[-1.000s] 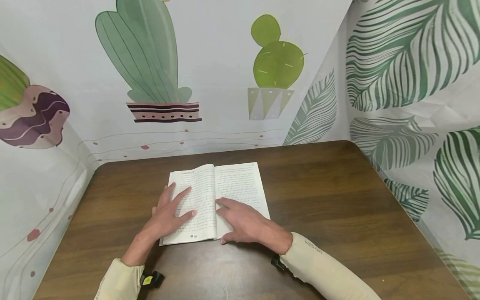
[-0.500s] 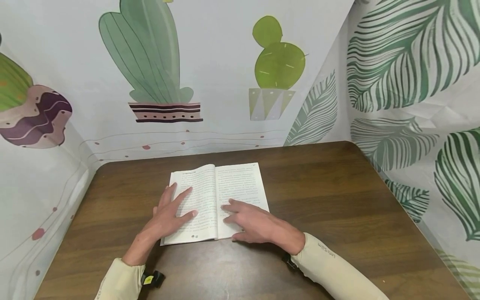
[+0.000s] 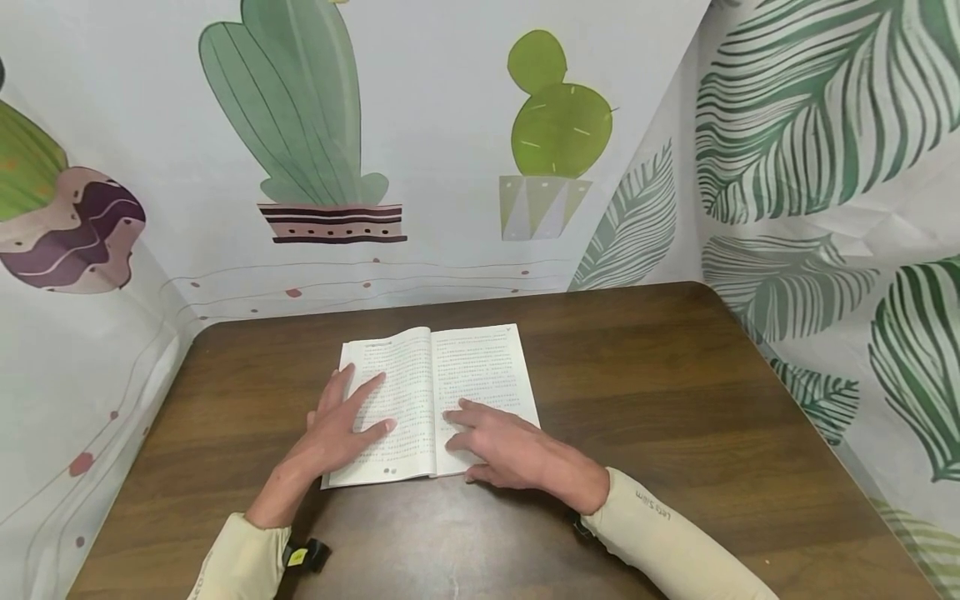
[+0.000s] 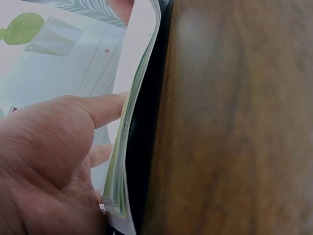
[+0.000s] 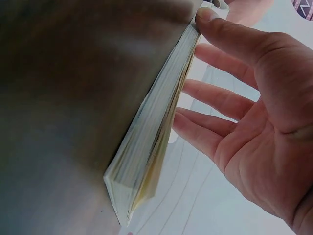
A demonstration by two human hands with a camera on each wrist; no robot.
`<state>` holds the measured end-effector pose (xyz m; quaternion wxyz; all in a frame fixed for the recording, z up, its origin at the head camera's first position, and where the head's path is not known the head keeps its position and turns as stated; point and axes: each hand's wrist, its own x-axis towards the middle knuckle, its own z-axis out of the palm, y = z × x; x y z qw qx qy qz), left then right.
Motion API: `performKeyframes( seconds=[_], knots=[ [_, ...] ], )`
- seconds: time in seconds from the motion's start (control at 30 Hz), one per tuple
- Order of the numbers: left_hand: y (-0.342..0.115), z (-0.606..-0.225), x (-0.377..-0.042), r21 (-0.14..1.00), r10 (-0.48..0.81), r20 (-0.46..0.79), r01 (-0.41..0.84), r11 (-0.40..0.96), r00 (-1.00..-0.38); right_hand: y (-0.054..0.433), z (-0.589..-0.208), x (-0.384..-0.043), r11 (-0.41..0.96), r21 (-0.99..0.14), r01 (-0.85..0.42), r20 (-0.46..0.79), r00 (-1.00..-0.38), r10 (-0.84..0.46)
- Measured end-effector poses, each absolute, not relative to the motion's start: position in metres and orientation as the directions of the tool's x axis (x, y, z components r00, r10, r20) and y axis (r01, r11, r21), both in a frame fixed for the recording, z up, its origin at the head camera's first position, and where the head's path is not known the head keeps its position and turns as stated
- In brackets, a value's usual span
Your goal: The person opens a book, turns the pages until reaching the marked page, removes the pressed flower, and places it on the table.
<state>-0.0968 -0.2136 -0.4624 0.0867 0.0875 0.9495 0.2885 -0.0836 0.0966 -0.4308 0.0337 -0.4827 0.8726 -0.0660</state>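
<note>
An open book (image 3: 480, 362) with printed pages lies on the brown wooden table, its spine running away from the person. My left hand (image 3: 330, 433) rests on the left page with fingers spread, the thumb pointing toward the fold. On the lower part of the right page, my right hand (image 3: 502, 446) lies with fingers extended and thumb at the bottom edge. The left wrist view shows the left hand (image 4: 54, 142) against the thin left side of the page stack (image 4: 120, 166). In the right wrist view, fingertips of the right hand (image 5: 264, 107) touch the top of the thicker stack (image 5: 151, 132).
The wooden table (image 3: 660, 400) has a rounded back edge against a wall covering (image 3: 450, 125) printed with cacti and leaves. A black wrist strap (image 3: 307, 557) hangs below the left sleeve (image 3: 243, 558); the right sleeve (image 3: 667, 533) is the same cream colour.
My right hand has shifted right, away from the fold, across the right page. The left hand keeps its place on the left page, and the book lies as before.
</note>
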Motion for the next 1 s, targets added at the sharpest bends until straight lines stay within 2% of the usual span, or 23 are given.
performKeyframes(
  seconds=[0.57, 0.83, 1.0],
  knots=[
    [-0.2126, -0.4598, -0.0956, 0.562, 0.218, -0.118, 0.116, 0.819, -0.969, 0.0999, -0.4284, -0.0844, 0.466, -0.178, -0.867, 0.009, -0.475, -0.88],
    [-0.2131, -0.46, -0.0966, 0.56, 0.221, -0.122, 0.117, 0.82, -0.968, 0.1037, -0.4288, -0.0844, 0.439, -0.189, -0.878, 0.053, -0.455, -0.889],
    [-0.2138, -0.4615, -0.0975, 0.557, 0.222, -0.126, 0.116, 0.822, -0.967, 0.1046, -0.4311, -0.0847, 0.403, -0.166, -0.9, 0.133, -0.426, -0.895]
  ],
)
